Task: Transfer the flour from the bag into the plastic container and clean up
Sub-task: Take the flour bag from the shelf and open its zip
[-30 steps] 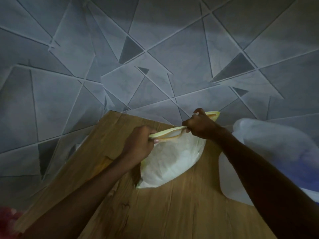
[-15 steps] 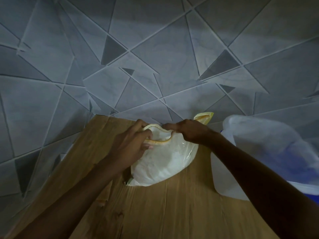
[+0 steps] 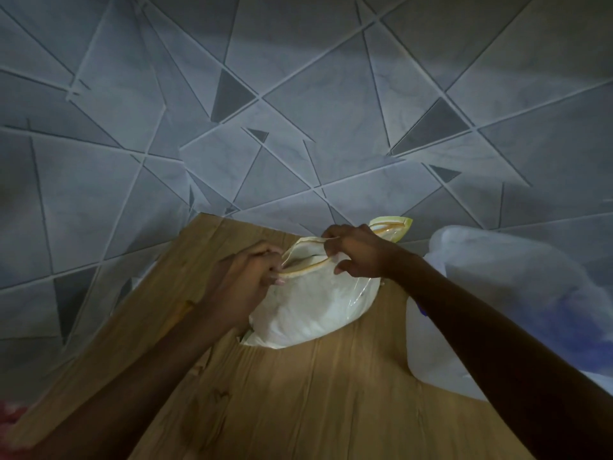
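A clear plastic bag of white flour with a yellow zip strip along its top lies on the wooden table. My left hand pinches the near lip of the bag's mouth at its left end. My right hand grips the far lip near the middle. The mouth gapes between the two hands. A translucent white plastic container stands to the right of the bag, partly hidden by my right forearm.
A grey wall with a pattern of triangles rises right behind the table. The table's left edge runs diagonally. Something red and blurred shows at the bottom left corner.
The bag's zip mouth was nearly closed a second ago; the two lips have since been pulled apart and the opening is wider. Both hands stay on the top edge.
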`<state>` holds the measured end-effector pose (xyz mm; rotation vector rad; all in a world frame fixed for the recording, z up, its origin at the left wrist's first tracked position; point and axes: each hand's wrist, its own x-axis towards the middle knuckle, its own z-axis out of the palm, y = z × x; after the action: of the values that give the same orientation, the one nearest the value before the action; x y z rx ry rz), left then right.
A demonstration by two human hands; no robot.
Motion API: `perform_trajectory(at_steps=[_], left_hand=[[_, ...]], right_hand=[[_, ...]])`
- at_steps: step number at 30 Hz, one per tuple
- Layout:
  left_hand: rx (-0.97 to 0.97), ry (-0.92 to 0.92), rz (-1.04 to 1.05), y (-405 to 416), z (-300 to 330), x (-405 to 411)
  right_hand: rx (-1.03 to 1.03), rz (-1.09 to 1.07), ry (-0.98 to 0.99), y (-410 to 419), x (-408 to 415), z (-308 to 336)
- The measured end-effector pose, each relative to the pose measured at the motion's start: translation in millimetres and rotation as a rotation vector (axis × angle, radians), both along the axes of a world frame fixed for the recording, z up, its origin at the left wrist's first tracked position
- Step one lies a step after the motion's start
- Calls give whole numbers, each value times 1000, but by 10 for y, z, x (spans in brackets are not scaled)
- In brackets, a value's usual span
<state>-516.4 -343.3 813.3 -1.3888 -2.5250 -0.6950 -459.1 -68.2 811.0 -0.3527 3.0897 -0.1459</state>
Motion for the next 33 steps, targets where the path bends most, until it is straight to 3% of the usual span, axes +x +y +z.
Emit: perform_trajectory(at_steps=[9, 14, 20, 24, 30, 33], left_hand=[[7, 145, 166, -71, -118, 43], [130, 12, 167, -130, -258, -17], [304, -105, 188, -127, -251, -24], [386, -172, 239, -140, -270, -84], [650, -465, 389, -142, -372, -20], [847, -761, 384, -124, -571, -9]], right_hand=[[-34, -2, 93, -26, -26, 37], [-92, -60, 83, -108, -98, -15], [95, -56, 78, -204, -188, -98], [66, -55, 165, -186, -199, -178], [-37, -114, 203, -154, -228, -233], [-134, -110, 249, -150, -266, -202]])
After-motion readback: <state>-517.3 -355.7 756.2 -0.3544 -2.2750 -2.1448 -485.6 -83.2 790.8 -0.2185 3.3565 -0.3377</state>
